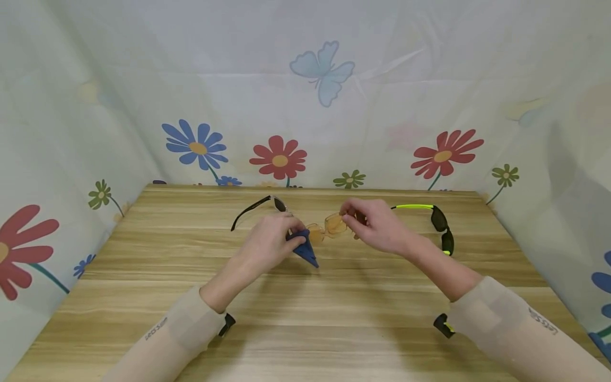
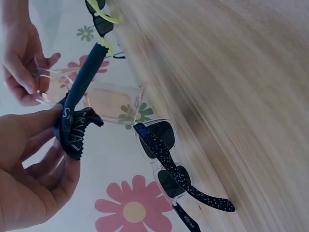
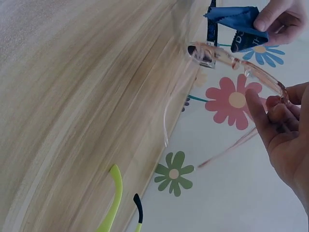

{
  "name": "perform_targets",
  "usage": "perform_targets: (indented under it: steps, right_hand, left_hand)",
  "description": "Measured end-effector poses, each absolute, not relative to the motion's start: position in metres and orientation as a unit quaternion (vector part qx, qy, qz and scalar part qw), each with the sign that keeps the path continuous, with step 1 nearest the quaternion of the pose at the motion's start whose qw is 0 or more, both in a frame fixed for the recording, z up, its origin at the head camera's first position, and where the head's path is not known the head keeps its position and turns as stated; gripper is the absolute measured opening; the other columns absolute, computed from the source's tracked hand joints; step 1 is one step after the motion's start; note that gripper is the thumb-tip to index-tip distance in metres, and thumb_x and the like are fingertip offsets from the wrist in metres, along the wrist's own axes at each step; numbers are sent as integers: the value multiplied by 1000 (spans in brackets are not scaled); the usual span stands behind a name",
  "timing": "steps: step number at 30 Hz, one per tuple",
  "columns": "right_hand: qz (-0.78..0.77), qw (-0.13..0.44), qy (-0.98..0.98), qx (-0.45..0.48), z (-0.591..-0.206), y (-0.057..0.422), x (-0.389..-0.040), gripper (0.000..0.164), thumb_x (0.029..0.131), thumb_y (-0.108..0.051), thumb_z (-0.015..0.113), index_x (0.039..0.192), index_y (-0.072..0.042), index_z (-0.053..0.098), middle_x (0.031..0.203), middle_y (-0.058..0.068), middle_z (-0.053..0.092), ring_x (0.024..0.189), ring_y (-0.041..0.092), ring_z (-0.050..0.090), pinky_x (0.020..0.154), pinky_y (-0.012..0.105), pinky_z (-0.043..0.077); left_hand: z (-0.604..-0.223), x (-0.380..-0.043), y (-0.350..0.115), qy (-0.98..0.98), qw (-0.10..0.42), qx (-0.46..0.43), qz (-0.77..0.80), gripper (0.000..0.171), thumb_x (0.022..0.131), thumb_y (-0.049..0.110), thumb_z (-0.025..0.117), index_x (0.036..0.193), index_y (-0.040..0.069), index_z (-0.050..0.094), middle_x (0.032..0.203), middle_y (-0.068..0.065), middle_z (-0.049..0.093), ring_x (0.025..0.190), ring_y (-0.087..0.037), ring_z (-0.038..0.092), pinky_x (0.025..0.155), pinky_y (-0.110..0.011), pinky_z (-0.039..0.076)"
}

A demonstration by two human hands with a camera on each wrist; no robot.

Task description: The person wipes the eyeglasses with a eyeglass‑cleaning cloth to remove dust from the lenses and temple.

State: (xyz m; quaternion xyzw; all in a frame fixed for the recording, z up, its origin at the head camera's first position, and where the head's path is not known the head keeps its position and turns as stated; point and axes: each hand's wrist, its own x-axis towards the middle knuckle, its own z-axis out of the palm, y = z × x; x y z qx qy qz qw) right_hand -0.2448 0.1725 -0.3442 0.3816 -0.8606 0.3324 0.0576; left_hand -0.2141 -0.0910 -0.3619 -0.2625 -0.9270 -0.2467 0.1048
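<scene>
Spectacles (image 1: 336, 225) held at one end, presumably keeping lenses (image 2: 110, 102) reachable.
They are pinched by right grip (image 1: 374, 225); blue cloth (image 1: 304, 250) by left grip (image 1: 268, 239).

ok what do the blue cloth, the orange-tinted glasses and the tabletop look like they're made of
Blue cloth: thin, matte fabric, perhaps microfibre, judging by its soft folds and zigzag-cut edges.
Orange-tinted glasses: probably glossy plastic, being see-through with bright highlights, though glass lenses are possible.
Tabletop: wood or wood-look laminate with a soft sheen; the visible grain can't settle which.
</scene>
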Motion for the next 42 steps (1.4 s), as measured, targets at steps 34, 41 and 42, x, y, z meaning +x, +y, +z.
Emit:
perform_targets:
  steps: [34, 41, 42]
  right_hand:
    - [374, 1, -854, 362, -341, 157, -226, 13, 108, -6, 52, 96, -9, 58, 78, -4, 62, 64, 17, 61, 54, 31, 46]
    - [370, 20, -862, 346, -345, 151, -225, 14, 108, -8, 52, 94, -9, 58, 73, -2, 62, 61, 19, 60, 53, 31, 43]
    - [371, 20, -862, 344, -346, 151, -225, 15, 108, -8, 52, 94, -9, 57, 73, -2, 62, 61, 19, 60, 54, 31, 44]
  left_hand:
    - [-359, -209, -74, -864, 211, -334, -312, 11, 89, 8, 82, 100, 8, 81, 97, -3, 75, 89, -17, 70, 74, -28, 56]
    - [-356, -208, -65, -856, 218, -353, -310, 11, 89, 10, 82, 101, 9, 81, 96, -1, 75, 89, -18, 69, 80, -31, 55]
    - [-356, -209, -64, -856, 219, -352, -309, 11, 89, 10, 82, 100, 9, 81, 95, -1, 75, 89, -18, 69, 79, -31, 54]
